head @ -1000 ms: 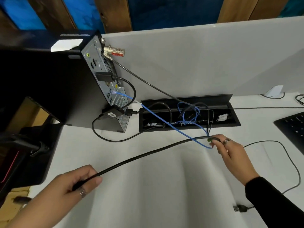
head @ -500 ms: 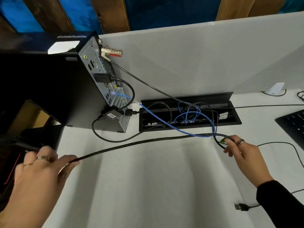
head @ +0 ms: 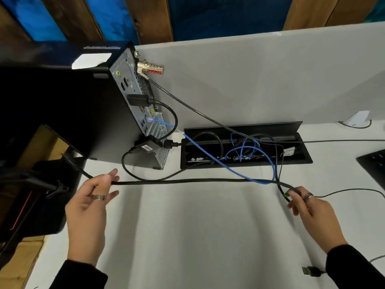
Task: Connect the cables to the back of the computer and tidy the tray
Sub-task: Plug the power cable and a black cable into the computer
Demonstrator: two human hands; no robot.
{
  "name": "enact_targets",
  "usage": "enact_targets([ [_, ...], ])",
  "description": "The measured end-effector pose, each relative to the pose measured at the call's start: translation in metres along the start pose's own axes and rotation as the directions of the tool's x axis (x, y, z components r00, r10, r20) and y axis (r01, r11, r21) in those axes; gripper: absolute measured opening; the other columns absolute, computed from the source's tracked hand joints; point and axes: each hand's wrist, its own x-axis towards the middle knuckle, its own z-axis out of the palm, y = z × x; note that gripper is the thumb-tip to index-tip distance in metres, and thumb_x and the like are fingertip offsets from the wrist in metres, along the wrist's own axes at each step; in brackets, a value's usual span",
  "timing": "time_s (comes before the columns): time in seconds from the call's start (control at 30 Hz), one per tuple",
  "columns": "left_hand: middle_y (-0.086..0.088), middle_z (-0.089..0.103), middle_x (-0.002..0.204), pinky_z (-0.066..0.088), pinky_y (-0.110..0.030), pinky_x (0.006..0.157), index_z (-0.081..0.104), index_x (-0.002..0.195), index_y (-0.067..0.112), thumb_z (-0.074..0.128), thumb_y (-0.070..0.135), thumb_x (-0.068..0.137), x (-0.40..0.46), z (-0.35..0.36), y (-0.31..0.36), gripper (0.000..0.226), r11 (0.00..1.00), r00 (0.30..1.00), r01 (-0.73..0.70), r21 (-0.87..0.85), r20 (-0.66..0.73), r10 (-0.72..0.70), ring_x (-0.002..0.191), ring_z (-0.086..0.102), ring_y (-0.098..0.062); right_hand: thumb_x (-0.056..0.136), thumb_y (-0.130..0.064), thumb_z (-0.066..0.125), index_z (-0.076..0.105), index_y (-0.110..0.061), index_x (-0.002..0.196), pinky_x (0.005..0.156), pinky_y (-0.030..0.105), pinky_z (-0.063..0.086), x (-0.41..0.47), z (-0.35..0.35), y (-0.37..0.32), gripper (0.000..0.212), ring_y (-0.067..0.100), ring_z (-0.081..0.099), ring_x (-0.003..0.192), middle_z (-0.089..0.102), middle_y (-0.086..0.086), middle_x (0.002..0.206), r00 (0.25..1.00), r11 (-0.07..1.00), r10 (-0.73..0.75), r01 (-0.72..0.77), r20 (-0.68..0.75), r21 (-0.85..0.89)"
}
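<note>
A black desktop computer (head: 100,122) stands at the left with its rear panel facing right; a blue network cable (head: 210,158), a black plug and a power lead sit in it. A thick black cable (head: 187,181) stretches straight across the white desk. My left hand (head: 91,207) pinches its left part with loose fingers. My right hand (head: 306,203) grips its right end, near a small green tag. The recessed black cable tray (head: 300,159) lies behind, lid up, full of tangled blue and black wires.
A combination lock (head: 151,67) hangs from the computer's top corner, its cable running right. A loose USB plug (head: 310,271) lies near my right sleeve. A black keyboard (head: 373,163) sits at the right edge. A grey partition backs the desk; a black monitor stand (head: 31,195) is left.
My left hand has moved up and right along the black cable, toward the computer. My right hand has slid right and down. The cable now lies straighter across the desk.
</note>
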Motion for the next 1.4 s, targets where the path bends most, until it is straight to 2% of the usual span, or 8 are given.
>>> enact_targets([
  [0.07,0.002,0.073,0.096,0.054,-0.036,0.086,0.064,0.088,0.025,0.063,0.024,0.083,0.002,0.004,0.002,0.006,0.977,0.996,0.043,-0.209,-0.070,-0.059,0.090,0.070,-0.014,0.087,-0.055,0.039,0.048,-0.042,0.070,0.060,0.006,0.039,-0.005,0.004,0.002,0.024,-0.001,0.060,0.065,0.063,-0.022,0.072,1.000,1.000,-0.006,0.007,0.015,-0.027],
  [0.17,-0.012,0.068,0.099,0.055,-0.038,0.084,0.046,0.110,0.038,0.048,-0.005,0.093,0.005,0.009,0.005,0.046,0.949,0.990,0.053,-0.311,-0.107,-0.090,0.083,0.072,-0.013,0.085,-0.059,0.035,0.050,-0.043,0.077,0.062,0.005,0.039,-0.010,0.007,0.001,0.023,-0.003,0.059,0.067,0.061,-0.025,0.076,0.999,0.998,-0.026,0.027,0.025,-0.052],
  [0.3,-0.012,0.066,0.106,0.057,-0.034,0.081,0.019,0.141,0.045,0.043,-0.008,0.093,0.011,0.001,0.011,0.075,0.955,0.999,0.042,-0.294,-0.003,-0.045,0.076,0.072,-0.014,0.077,-0.077,0.021,0.047,-0.050,0.077,0.061,0.006,0.039,-0.011,0.007,-0.001,0.037,-0.001,0.058,0.067,0.062,-0.023,0.079,1.000,1.000,-0.009,0.009,0.014,-0.020],
  [0.5,0.005,0.073,0.092,0.060,-0.031,0.069,0.038,0.137,0.039,0.045,-0.015,0.088,0.001,-0.002,0.011,0.073,0.998,0.978,-0.051,-0.025,0.199,0.055,0.070,0.072,-0.020,0.073,-0.082,0.016,0.046,-0.054,0.083,0.070,0.016,0.041,-0.017,0.008,-0.008,0.042,0.002,0.058,0.074,0.064,-0.012,0.075,0.997,1.000,-0.004,0.003,0.072,0.016],
  [0.7,0.017,0.069,0.097,0.058,-0.024,0.072,0.046,0.106,0.072,0.044,-0.015,0.090,-0.017,0.010,-0.003,0.089,0.970,0.927,-0.164,0.180,0.364,0.088,0.080,0.072,-0.011,0.068,-0.087,0.015,0.042,-0.051,0.106,0.084,0.025,0.035,-0.023,0.011,-0.031,0.058,0.008,0.047,0.103,0.056,-0.010,0.110,0.996,0.997,-0.002,-0.005,0.088,0.074],
  [0.93,0.027,0.065,0.096,0.056,-0.024,0.072,0.044,0.106,0.074,0.035,-0.023,0.087,-0.023,0.021,-0.014,0.100,0.950,0.895,-0.187,0.249,0.441,0.061,0.083,0.069,-0.006,0.071,-0.085,0.014,0.050,-0.027,0.120,0.085,0.027,0.036,-0.022,0.019,-0.043,0.084,0.001,0.041,0.104,0.052,-0.009,0.114,0.997,1.000,0.007,-0.008,0.082,0.012],
  [1.1,0.021,0.067,0.095,0.056,-0.027,0.071,0.047,0.105,0.072,0.035,-0.025,0.085,-0.022,0.028,-0.015,0.100,0.961,0.897,-0.168,0.220,0.438,0.056,0.081,0.070,-0.012,0.074,-0.082,0.016,0.041,-0.042,0.113,0.071,0.011,0.034,-0.017,0.015,-0.052,0.061,0.013,0.050,0.097,0.046,-0.013,0.113,1.000,1.000,-0.002,0.002,0.031,0.011],
  [1.4,0.014,0.067,0.098,0.056,-0.022,0.072,0.049,0.107,0.071,0.036,-0.030,0.082,-0.023,0.048,-0.022,0.104,0.966,0.887,-0.132,0.223,0.461,0.015,0.080,0.069,-0.019,0.095,-0.047,0.032,0.053,-0.019,0.113,0.100,0.010,0.028,0.006,0.022,-0.123,0.039,0.010,0.045,0.114,0.054,-0.002,0.112,0.942,0.939,-0.307,0.323,-0.136,0.117],
])
